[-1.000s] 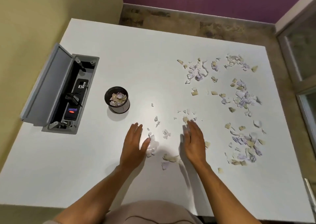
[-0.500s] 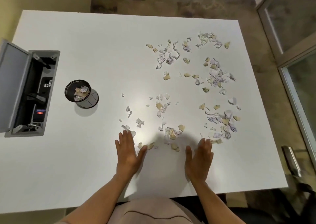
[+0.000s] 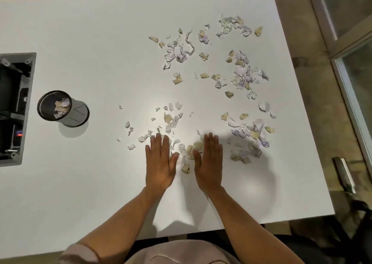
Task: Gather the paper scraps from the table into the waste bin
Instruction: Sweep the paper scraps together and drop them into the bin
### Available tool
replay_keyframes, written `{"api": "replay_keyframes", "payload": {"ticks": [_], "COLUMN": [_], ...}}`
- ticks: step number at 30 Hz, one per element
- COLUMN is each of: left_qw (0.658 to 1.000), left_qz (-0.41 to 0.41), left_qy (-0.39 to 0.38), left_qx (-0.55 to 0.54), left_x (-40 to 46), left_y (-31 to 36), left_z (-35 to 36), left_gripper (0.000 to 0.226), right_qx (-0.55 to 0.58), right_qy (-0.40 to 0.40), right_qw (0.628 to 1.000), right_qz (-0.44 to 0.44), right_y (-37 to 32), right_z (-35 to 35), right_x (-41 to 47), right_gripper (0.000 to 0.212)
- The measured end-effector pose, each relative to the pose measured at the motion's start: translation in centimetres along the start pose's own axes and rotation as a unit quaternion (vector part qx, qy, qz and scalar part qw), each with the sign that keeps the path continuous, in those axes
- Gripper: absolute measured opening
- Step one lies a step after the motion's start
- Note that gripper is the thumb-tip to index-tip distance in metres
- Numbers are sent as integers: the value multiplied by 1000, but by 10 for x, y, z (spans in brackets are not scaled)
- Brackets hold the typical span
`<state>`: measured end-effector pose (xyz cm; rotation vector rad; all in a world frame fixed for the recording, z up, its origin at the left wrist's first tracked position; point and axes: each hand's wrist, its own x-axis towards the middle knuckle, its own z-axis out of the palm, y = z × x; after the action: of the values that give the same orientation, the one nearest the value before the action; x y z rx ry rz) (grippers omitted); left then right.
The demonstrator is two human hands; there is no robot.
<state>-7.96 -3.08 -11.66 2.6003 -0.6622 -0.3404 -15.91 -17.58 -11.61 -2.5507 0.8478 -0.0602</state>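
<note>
our left hand (image 3: pixel 161 163) lies flat on the table (image 3: pixel 80 183), palm down, its grip released and fingers straight and close together, holding nothing. our right hand (image 3: pixel 209 163) lies the same way just beside it, grip released, fingers extended. between the two thumbs sits a small heap of paper scraps (image 3: pixel 188 153), tan and white bits, some touching the inner edges of both hands. the left fingertips (image 3: pixel 159 137) touch a few white scraps at their far end, and the right fingertips (image 3: pixel 210 136) reach the edge of the loose bits ahead of them.

further out, more scraps are strewn just ahead of the hands (image 3: pixel 171 118), with a larger cluster to the right (image 3: pixel 249 141) partly in the shadow of our right hand. well beyond, two more scattered clusters lie toward the far side of the table (image 3: pixel 179 50) and the far right (image 3: pixel 241 74).

the waste bin (image 3: pixel 60 108), a small dark round cup tilted in this wide view, stands on the table well to the left of our hands, with some scraps already inside it. at the left edge an open cable box (image 3: pixel 16 106) is sunk into the table.
</note>
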Motion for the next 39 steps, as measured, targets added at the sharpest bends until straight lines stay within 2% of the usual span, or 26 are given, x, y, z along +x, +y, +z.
{"api": "replay_keyframes", "payload": {"ticks": [2, 6, 9, 11, 14, 18, 20, 22, 25, 27, 29, 31, 35, 37, 39], "left_qw": [999, 989, 979, 975, 979, 989, 994, 995, 994, 998, 998, 993, 991, 992, 996], "left_qz": [15, -80, -154, -184, -183, -125, -75, 9, 89, 68, 0, -75, -124, -100, -63], "left_qy": [36, 120, 126, 121, 86, 41, 8, -33, -53, 1, 63, 88, 52, 26, 0], "left_qx": [2, 30, 41, 22, 29, 70, 85, 90, 18, 7, 12, 14, 30, 65, 56], "left_x": [15, 46, 65, 78, 92, 102, 103, 100, 96, 103, 115, 128, 147, 148, 144], "left_y": [-10, -44, -67, -74, -73, -61, -54, -46, -42, -45, -50, -56, -63, -62, -57], "left_z": [-10, -33, -44, -47, -48, -42, -39, -35, -37, -43, -52, -61, -68, -66, -60], "left_gripper": [57, 56, 69, 77, 83, 85, 81, 78, 69, 61, 58, 61, 68, 73, 75], "right_qx": [8, -23, -22, -12, -1, 2, 0, 19, 39, 34, 24, 27, 11, -10, -34], "right_qy": [38, 107, 127, 114, 97, 46, 17, 9, 50, 79, 89, 67, -8, -33, -52], "right_qw": [999, 984, 970, 968, 974, 990, 997, 999, 998, 994, 990, 990, 999, 999, 998], "right_qz": [29, 138, 207, 222, 203, 133, 77, 31, 18, 62, 110, 124, 47, 6, -31], "right_y": [20, 71, 96, 103, 103, 90, 83, 80, 87, 96, 105, 110, 100, 91, 80], "right_z": [-17, -46, -56, -56, -51, -41, -36, -36, -43, -51, -58, -60, -51, -45, -38], "right_x": [5, 14, 21, 27, 36, 47, 49, 49, 49, 54, 64, 77, 97, 102, 102], "right_gripper": [62, 63, 67, 72, 78, 75, 72, 69, 62, 63, 69, 76, 76, 74, 71]}}
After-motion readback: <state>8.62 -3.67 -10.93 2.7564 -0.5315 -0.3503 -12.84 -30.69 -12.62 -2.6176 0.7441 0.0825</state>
